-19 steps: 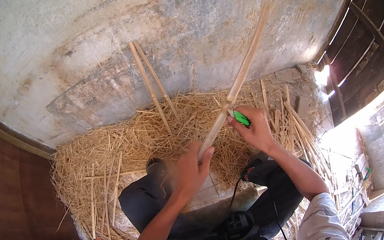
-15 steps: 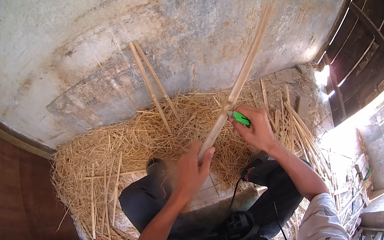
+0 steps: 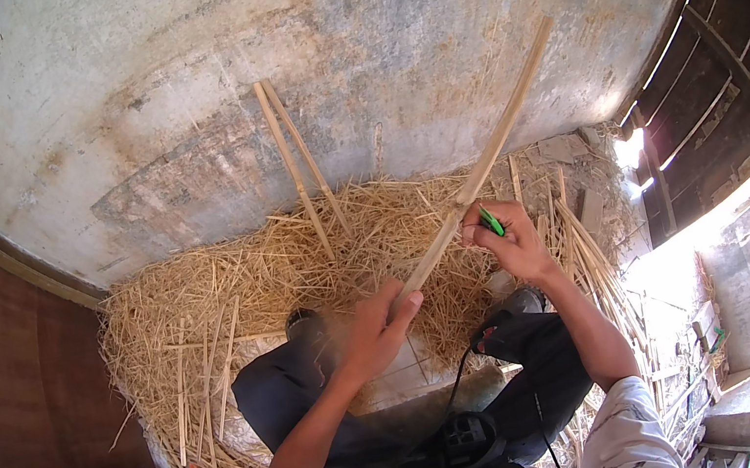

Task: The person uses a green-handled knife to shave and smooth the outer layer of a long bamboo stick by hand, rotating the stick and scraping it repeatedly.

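Observation:
A long pale bamboo strip [image 3: 504, 128] slants up and away to the right in front of me, its near end gripped by my left hand [image 3: 381, 330]. A visible joint marks the strip about halfway along. Close to that joint, my right hand [image 3: 510, 241] is closed around a small green-handled knife [image 3: 491, 220]. The blade is hidden by the fingers and the strip, so I cannot tell whether it touches the bamboo.
Shavings [image 3: 232, 268] cover the floor around my feet. Two bamboo strips [image 3: 295, 168] lean on the stained wall [image 3: 179, 128]. More strips [image 3: 588, 263] lie at the right, others [image 3: 193, 393] at the left. A brown wooden panel [image 3: 31, 371] stands left.
The bamboo strip's far end has swung to the right. My right hand has shifted slightly right and turned, so the green handle now shows narrower. My left hand has barely moved.

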A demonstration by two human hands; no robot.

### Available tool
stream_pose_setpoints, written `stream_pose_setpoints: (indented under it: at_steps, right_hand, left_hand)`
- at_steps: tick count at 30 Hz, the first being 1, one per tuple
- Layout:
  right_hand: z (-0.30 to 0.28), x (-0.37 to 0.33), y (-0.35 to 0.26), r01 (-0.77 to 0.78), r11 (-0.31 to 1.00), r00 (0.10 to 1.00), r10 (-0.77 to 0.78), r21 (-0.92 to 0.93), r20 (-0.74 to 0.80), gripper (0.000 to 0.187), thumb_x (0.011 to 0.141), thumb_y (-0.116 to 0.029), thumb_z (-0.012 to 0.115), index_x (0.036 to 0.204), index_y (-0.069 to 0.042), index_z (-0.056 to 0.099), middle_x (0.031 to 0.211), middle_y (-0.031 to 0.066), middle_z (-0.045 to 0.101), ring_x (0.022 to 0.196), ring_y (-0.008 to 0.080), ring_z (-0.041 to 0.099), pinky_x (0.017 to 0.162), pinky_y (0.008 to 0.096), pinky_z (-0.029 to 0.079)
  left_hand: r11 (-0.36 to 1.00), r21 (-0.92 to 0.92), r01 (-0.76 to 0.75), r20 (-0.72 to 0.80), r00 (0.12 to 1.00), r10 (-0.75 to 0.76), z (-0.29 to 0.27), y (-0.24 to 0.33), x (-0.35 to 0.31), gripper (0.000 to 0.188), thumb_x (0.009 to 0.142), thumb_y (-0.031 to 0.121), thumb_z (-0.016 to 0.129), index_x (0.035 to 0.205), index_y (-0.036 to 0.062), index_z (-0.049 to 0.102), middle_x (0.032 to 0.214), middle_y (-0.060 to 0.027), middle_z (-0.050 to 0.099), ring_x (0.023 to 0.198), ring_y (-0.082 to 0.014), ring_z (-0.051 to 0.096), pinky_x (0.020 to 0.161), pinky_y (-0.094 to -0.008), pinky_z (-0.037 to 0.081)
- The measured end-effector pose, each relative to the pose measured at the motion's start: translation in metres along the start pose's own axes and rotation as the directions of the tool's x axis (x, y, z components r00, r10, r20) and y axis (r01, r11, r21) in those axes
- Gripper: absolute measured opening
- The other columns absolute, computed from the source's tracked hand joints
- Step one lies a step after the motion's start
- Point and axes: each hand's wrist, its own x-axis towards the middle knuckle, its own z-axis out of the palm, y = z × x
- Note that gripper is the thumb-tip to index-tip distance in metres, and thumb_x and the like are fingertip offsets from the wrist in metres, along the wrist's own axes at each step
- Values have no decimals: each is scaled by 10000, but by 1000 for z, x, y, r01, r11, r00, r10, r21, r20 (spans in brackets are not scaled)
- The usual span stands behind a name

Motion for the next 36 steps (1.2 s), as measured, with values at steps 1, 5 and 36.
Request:
stream_pose_setpoints:
  at_steps: [1,5,36]
  right_hand:
    - [-1,0,0,-2,1000,1000,2,13,6,90,946,-48,721,880,9,700,741,24,594,676,98,508,619,314,404]
    - [-6,1,1,5,999,999,-7,51,49,95,954,-58,704,881,2,701,760,15,617,688,90,526,633,306,419]
    - [41,-12,-13,238,770,961,-277,-593,26,270,977,-285,798,1119,-61,746,971,115,754,737,339,731,642,413,572]
  left_hand:
    - [999,-48,17,18,1000,-16,0,-1,0,302,1093,326,651,1004,39,631,660,-39,518,588,-127,503,569,-348,386]
    - [988,-134,71,69,996,-62,2,-5,-1,299,1107,331,631,1004,50,623,688,16,489,623,-80,458,583,-307,363]
    - [991,-130,41,-98,994,-54,6,-10,0,375,1158,392,509,973,68,551,684,-25,532,601,-132,495,594,-343,400]
